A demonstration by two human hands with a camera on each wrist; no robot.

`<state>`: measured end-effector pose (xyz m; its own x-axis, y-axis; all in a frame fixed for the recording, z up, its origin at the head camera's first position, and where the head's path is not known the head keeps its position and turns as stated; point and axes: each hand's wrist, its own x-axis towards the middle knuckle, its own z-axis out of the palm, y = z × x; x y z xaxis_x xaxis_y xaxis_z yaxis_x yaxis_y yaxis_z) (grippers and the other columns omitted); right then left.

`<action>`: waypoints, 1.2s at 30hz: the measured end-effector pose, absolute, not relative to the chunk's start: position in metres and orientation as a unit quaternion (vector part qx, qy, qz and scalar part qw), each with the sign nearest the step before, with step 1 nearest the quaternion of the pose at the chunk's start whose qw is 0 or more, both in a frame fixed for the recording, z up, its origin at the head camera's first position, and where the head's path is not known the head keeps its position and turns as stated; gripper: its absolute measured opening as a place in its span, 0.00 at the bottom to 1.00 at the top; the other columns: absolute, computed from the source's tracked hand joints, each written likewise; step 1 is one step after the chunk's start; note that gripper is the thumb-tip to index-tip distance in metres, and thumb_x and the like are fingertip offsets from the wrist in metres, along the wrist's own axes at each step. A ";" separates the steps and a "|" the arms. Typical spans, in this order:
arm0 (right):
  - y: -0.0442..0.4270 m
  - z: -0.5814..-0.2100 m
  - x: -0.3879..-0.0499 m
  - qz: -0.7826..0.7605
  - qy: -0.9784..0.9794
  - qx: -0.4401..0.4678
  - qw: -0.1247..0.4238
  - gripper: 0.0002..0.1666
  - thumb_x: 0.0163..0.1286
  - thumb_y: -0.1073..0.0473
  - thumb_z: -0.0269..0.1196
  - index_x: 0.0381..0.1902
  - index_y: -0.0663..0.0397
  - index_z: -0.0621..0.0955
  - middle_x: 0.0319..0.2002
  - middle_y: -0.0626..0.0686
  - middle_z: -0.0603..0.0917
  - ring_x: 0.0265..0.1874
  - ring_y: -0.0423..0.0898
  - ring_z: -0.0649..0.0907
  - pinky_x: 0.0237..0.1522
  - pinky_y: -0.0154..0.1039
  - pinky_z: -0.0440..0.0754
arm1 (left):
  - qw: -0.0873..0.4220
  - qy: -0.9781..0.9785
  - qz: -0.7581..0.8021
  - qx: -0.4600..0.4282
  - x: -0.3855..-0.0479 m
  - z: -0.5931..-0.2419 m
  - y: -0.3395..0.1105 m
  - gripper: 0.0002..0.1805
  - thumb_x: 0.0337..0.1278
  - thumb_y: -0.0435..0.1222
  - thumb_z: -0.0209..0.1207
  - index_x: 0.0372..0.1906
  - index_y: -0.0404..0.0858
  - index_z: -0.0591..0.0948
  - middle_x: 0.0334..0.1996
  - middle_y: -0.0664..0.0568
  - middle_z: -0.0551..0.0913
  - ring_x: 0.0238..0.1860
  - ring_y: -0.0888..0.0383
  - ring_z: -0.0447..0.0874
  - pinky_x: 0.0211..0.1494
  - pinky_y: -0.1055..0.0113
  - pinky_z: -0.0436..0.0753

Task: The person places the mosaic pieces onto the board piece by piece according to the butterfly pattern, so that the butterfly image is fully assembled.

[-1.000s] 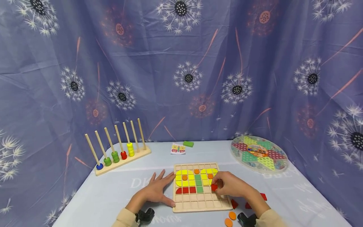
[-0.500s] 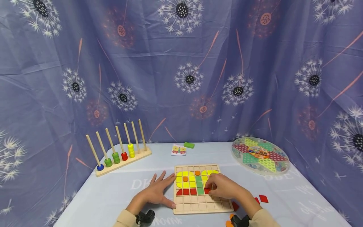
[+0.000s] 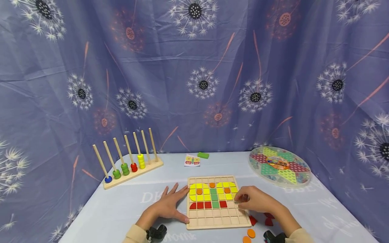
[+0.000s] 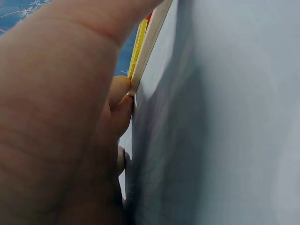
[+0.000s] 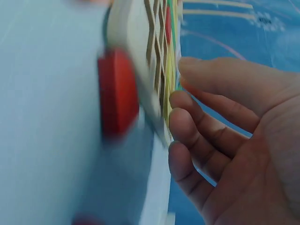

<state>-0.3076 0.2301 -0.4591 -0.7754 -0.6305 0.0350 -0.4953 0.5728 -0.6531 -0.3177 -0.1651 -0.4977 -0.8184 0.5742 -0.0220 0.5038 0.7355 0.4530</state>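
Note:
A wooden grid board (image 3: 218,221) lies on the table, holding yellow, green, orange and red flat pieces. My left hand (image 3: 165,205) rests with fingers spread, its thumb and fingertips against the board's left edge. In the left wrist view, fingertips (image 4: 123,110) touch the wooden rim. Over the board's right edge hovers my right hand (image 3: 256,199), fingers loosely bent, nothing seen between them in the right wrist view. A red square piece (image 3: 223,204) sits in the grid right of the green column (image 3: 214,198). A loose red piece (image 5: 117,93) lies beside the board.
Orange discs (image 3: 251,233) and red pieces (image 3: 268,221) lie near the board's right front. Behind it are a pattern card (image 3: 192,161) and a green block (image 3: 203,155). A peg abacus (image 3: 133,172) stands back left; a round star-patterned game board (image 3: 279,166) lies back right.
The right hand carried a red square leftward into the grid, let go of it beside the green column, then moved right toward the board's edge. My left hand stayed at the left edge.

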 end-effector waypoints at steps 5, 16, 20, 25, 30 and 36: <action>0.265 -0.460 -0.306 -0.350 0.883 -0.295 0.102 0.11 0.63 0.56 0.67 0.44 0.50 0.84 0.37 0.45 0.82 0.31 0.41 0.78 0.32 0.36 0.78 | 0.084 0.928 0.219 0.290 -0.319 -0.497 -0.166 0.64 0.29 0.72 0.65 0.76 0.51 0.56 0.75 0.57 0.53 0.74 0.42 0.37 0.67 0.35 0.32; 0.337 -0.474 -0.296 -0.408 0.858 -0.292 0.113 0.13 0.62 0.63 0.67 0.45 0.59 0.82 0.38 0.53 0.82 0.31 0.42 0.78 0.32 0.34 0.77 | 0.085 0.928 0.217 0.292 -0.317 -0.497 -0.166 0.64 0.29 0.72 0.64 0.76 0.50 0.55 0.75 0.57 0.53 0.74 0.41 0.37 0.68 0.36 0.32; 0.357 -0.473 -0.290 -0.420 0.847 -0.294 0.142 0.18 0.61 0.65 0.65 0.50 0.62 0.79 0.43 0.58 0.81 0.36 0.47 0.77 0.36 0.33 0.77 | 0.087 0.929 0.217 0.288 -0.317 -0.498 -0.166 0.64 0.29 0.72 0.65 0.76 0.51 0.55 0.75 0.57 0.52 0.74 0.42 0.37 0.68 0.36 0.32; 0.373 -0.469 -0.285 -0.420 0.842 -0.294 0.166 0.23 0.59 0.65 0.67 0.53 0.63 0.77 0.47 0.59 0.80 0.41 0.45 0.78 0.41 0.33 0.77 | 0.085 0.930 0.214 0.286 -0.318 -0.499 -0.166 0.65 0.28 0.73 0.64 0.76 0.51 0.56 0.75 0.59 0.52 0.75 0.43 0.36 0.68 0.37 0.32; 0.381 -0.474 -0.286 -0.404 0.849 -0.309 0.142 0.18 0.58 0.66 0.67 0.48 0.61 0.79 0.42 0.55 0.81 0.37 0.44 0.77 0.37 0.32 0.76 | 0.085 0.929 0.215 0.289 -0.318 -0.501 -0.167 0.65 0.28 0.73 0.64 0.76 0.51 0.56 0.75 0.58 0.52 0.74 0.42 0.36 0.68 0.36 0.32; 0.373 -0.476 -0.288 -0.382 0.869 -0.299 0.097 0.13 0.55 0.66 0.70 0.40 0.56 0.83 0.34 0.50 0.81 0.30 0.44 0.75 0.30 0.34 0.75 | 0.083 0.931 0.212 0.286 -0.317 -0.500 -0.167 0.65 0.27 0.73 0.64 0.76 0.52 0.56 0.75 0.59 0.52 0.75 0.43 0.36 0.68 0.37 0.31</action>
